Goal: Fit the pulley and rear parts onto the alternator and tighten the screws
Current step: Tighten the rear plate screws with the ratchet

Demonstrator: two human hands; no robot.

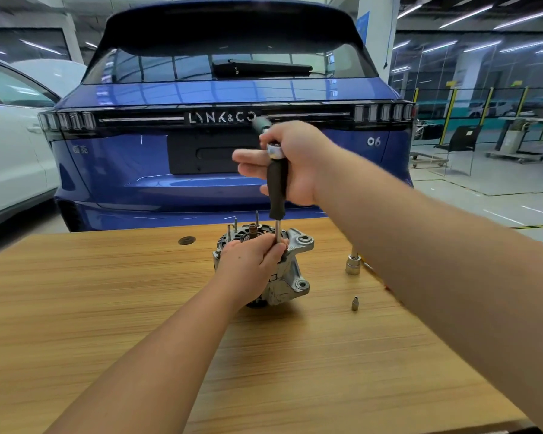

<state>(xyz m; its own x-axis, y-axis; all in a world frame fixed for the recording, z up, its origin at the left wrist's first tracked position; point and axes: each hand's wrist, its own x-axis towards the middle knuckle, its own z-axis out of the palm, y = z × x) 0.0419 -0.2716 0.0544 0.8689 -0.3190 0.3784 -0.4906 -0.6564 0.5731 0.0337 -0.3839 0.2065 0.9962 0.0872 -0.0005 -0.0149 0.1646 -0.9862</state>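
At the top of the alternator (pixel 273 270), the left hand (pixel 251 261) pinches the bare steel shaft of a nut driver (pixel 277 186), fingers curled round it just above the housing to steady the tip. Higher up, the right hand (pixel 292 164) has its grip on the driver's dark handle, thumb and palm round it while the fingers look partly spread and blurred, as if mid-turn.

My guess is a rear screw is being run down. The tip is hidden behind the left fingers, so whether it sits square on the fastener cannot be told; if it rides off, the driver could slip and round the head or jab the fingers. The alternator stands unclamped on the tabletop (pixel 107 308), so a hard twist might tip it.

It stands on end, a cast silver body with mounting lugs to its right side and several thin studs poking from its top. Right of the alternator lie a socket on an extension (pixel 353 264) and a smaller bit (pixel 355 303). Behind it sits a blue car (pixel 226 98).
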